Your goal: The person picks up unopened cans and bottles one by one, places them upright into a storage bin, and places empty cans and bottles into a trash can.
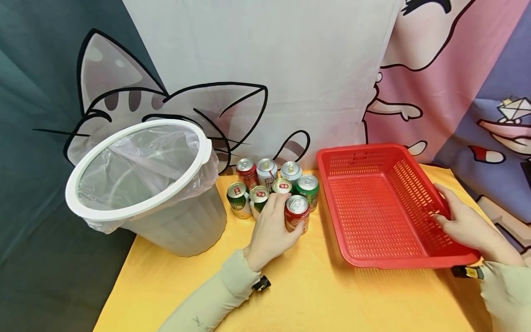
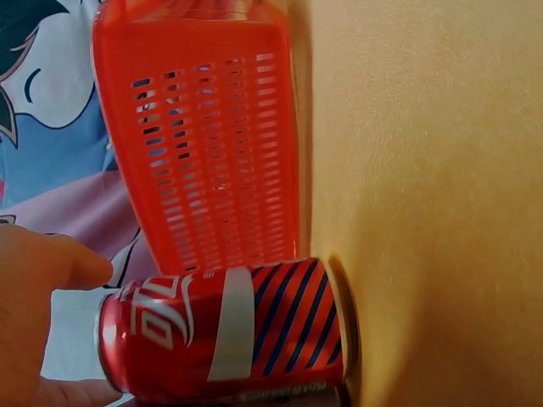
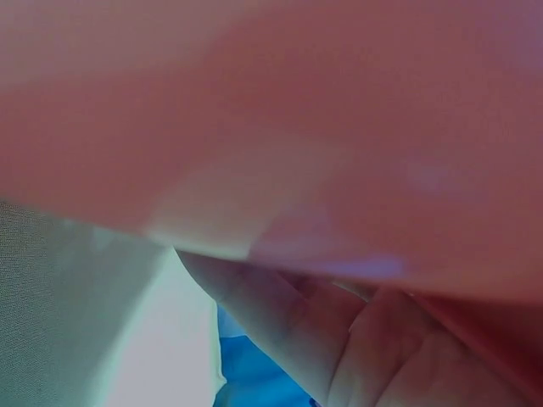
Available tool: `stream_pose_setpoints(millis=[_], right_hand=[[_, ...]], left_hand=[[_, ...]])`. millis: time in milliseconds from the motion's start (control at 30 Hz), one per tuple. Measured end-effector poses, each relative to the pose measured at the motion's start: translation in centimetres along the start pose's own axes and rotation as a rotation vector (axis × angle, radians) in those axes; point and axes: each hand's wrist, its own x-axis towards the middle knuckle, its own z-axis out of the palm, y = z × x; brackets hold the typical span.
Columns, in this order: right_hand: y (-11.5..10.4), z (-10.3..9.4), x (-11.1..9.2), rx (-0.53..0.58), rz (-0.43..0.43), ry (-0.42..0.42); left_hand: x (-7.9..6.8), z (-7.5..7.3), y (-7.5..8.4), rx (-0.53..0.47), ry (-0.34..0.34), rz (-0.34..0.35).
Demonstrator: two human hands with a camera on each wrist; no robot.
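Observation:
A red Coca-Cola can [image 1: 297, 216] stands upright at the front right of a group of drink cans. My left hand [image 1: 271, 230] is at this can, fingers by its top left and thumb by its front. In the left wrist view, the thumb and fingers are spread around the can's top end, with a gap between one digit and the metal. On the right, my right hand [image 1: 469, 226] grips the right rim of a red plastic basket [image 1: 338, 221], its thumb on the inner side. The right wrist view is mostly filled by a blurred red surface.
Behind the Coca-Cola can are a green can [image 1: 308, 188], a dark red can [image 1: 247, 174], a white can [image 1: 267, 171] and several others. A grey bin [image 1: 178, 230] with a white rim and clear liner stands left on the yellow tablecloth [image 1: 332, 295]. Printed curtains hang behind.

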Motion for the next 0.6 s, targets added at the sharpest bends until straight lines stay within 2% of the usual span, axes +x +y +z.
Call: stream_pose_setpoints(millis=[333,600], right_hand=[[-0.3,-0.1,0.0,0.017,-0.001,0.003],[-0.5,-0.1,-0.1,0.030,0.003,-0.009]], left_hand=[[0.1,1.1,0.2,0.079,0.007,0.000],[0.0,1.4,0.2,0.080,0.010,0.006]])
